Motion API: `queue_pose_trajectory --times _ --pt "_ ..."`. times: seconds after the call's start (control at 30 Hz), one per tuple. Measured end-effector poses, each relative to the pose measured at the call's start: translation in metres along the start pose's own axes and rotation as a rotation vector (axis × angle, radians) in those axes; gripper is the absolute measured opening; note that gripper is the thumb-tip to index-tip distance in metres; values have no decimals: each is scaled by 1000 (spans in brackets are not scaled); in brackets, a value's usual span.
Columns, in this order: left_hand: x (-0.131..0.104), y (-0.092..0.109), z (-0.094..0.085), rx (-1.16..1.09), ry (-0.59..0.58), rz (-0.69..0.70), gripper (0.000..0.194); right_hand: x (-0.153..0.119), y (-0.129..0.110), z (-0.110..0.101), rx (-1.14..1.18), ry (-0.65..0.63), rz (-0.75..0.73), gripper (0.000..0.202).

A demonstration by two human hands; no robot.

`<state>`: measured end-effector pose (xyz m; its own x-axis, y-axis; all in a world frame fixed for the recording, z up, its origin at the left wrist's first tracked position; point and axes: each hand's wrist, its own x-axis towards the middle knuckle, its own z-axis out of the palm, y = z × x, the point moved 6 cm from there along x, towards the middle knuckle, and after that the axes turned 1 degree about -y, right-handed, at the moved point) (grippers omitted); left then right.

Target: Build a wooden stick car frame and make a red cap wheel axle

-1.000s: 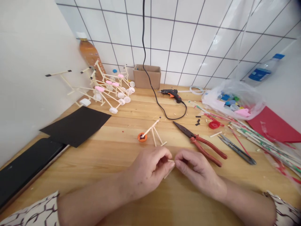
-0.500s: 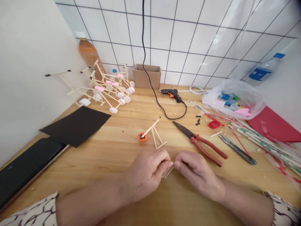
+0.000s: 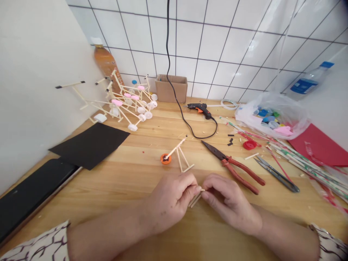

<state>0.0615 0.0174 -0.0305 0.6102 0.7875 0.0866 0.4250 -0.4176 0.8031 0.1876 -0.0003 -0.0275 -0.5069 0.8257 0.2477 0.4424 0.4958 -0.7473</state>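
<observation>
Near the front middle, my left hand pinches short wooden sticks, two of which slant down below its fingertips. Facing it, my right hand is closed, thumb and forefinger at the tip of a small stick piece between the hands. Just beyond them stands a small stick frame with a dark tip, joined to an orange bottle cap. Red-handled pliers lie to the right of it, jaws pointing away.
Finished-looking stick models with white caps crowd the back left by a bottle. A glue gun, a cardboard box, snips, a bag of caps, wrapped sticks and black card surround the work area.
My right fingertips have parted slightly from my left, showing the pale end of a small stick between them. The whole view has shifted slightly.
</observation>
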Motion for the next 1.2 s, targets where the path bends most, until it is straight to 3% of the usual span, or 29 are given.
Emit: queue_pose_trajectory --times 0.2,0.4,0.77,1.2 --pt "0 -1 2 -7 1 6 27 0 1 0 -9 -14 -15 16" --pt "0 4 0 -40 27 49 12 -1 3 1 17 -22 -16 15" --pt "-1 6 -1 75 -10 89 24 1 -5 -1 -51 15 -58 10" --pt "-3 8 2 169 -37 97 24 1 -7 -1 -83 3 -95 15"
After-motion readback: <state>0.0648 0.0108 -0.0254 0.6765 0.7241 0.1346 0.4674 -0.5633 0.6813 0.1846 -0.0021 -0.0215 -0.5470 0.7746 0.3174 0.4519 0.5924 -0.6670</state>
